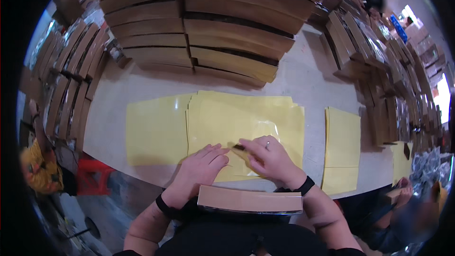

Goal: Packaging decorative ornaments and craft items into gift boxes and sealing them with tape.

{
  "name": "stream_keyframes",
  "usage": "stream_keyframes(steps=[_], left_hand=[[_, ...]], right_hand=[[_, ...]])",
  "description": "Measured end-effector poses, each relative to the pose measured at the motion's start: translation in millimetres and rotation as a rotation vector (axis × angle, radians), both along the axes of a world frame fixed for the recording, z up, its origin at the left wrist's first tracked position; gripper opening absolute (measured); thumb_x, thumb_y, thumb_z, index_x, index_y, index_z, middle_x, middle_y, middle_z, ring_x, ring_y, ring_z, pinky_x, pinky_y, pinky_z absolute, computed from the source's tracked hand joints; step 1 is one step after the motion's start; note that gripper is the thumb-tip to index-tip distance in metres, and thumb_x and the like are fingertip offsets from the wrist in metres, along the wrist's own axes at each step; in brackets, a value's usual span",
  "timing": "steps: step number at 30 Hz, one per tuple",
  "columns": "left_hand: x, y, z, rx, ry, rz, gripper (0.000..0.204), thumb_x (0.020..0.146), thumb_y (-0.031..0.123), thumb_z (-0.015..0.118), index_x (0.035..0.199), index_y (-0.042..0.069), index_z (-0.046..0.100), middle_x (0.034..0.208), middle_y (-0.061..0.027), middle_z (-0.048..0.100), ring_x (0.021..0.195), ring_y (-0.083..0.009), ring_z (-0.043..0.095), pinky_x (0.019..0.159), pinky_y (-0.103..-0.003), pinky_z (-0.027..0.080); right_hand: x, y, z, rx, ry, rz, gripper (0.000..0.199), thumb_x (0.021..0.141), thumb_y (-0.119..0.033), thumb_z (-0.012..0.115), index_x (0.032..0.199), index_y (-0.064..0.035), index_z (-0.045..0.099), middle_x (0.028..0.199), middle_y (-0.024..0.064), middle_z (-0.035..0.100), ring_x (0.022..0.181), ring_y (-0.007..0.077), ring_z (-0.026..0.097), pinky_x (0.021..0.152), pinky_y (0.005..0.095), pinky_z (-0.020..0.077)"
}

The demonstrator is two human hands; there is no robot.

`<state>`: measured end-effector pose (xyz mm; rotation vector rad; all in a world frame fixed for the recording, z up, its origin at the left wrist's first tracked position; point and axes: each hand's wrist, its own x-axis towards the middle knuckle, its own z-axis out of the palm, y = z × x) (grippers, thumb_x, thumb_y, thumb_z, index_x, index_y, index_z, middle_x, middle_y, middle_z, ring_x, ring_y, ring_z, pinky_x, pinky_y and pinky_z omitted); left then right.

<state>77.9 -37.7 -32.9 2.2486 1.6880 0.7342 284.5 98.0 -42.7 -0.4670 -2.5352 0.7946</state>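
Observation:
A stack of yellow sheets [227, 118] lies on the table before me, its edges slightly uneven. A glossy patch, perhaps clear film, shines near its right side. My left hand [201, 166] rests on the near part of the stack, fingers stretched out and pressing down. Just right of it, my right hand [270, 156] grips a small dark object [239, 147] between thumb and fingers, close to the sheet. What kind of object it is does not show. Another yellow sheet [156, 132] extends from the stack's left side.
A narrow yellow pile [342, 137] lies to the right. Cardboard boxes [237, 23] are stacked high at the far side, with more boxes [71, 85] at left and right. A brown box [250, 199] sits against my body. A red stool [93, 175] stands left. Other people work nearby.

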Motion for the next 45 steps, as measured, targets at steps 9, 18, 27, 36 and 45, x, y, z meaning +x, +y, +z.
stream_keyframes(steps=[9,18,27,36,45], left_hand=[[-8.5,3.2,-8.7,-0.11,-0.393,0.162,0.05,0.09,0.024,0.066,0.127,0.001,0.042,0.124,-0.0133,0.061,0.092,-0.0259,0.07,0.074,-0.037,0.057],[-5.9,11.6,-8.7,-0.116,-0.224,0.118,0.081,0.085,0.034,0.072,0.142,0.0,0.027,0.132,-0.0091,0.059,0.09,-0.0248,0.067,0.074,-0.034,0.054],[-3.0,16.8,-6.9,-0.123,-0.109,0.026,0.065,0.08,0.035,0.075,0.131,0.004,0.048,0.105,-0.0137,0.062,0.089,-0.0305,0.059,0.075,-0.04,0.05],[-12.0,12.8,-22.0,0.105,-0.032,0.002,0.058,0.077,0.038,0.075,0.121,0.007,0.054,0.105,-0.0123,0.06,0.106,-0.0337,0.058,0.088,-0.042,0.048],[-17.1,0.0,-13.3,0.152,-0.25,-0.049,0.065,0.074,0.036,0.077,0.126,0.011,0.047,0.11,-0.0107,0.053,0.104,-0.0293,0.06,0.08,-0.041,0.051]], right_hand=[[0.2,2.3,-10.8,-0.03,0.16,-0.047,0.034,0.078,-0.002,0.068,0.112,-0.0052,0.063,0.089,0.0117,0.061,0.08,0.0274,0.059,0.07,0.0353,0.0494],[2.2,4.9,-16.9,-0.146,0.173,-0.019,0.029,0.08,-0.003,0.068,0.109,-0.0053,0.067,0.09,0.0113,0.062,0.078,0.0268,0.06,0.068,0.0348,0.0495],[6.4,8.9,-7.4,-0.211,0.088,0.032,0.03,0.084,-0.008,0.068,0.114,-0.0047,0.065,0.097,0.0115,0.063,0.086,0.0271,0.062,0.075,0.0342,0.0509],[7.2,5.3,-2.9,-0.38,0.0,-0.057,0.028,0.087,-0.009,0.066,0.115,-0.0041,0.061,0.102,0.0111,0.063,0.093,0.0256,0.062,0.08,0.0329,0.05],[3.9,4.1,-3.0,-0.344,0.077,-0.179,0.02,0.084,-0.004,0.069,0.104,-0.003,0.065,0.1,0.0102,0.065,0.093,0.0247,0.063,0.081,0.0325,0.0499]])
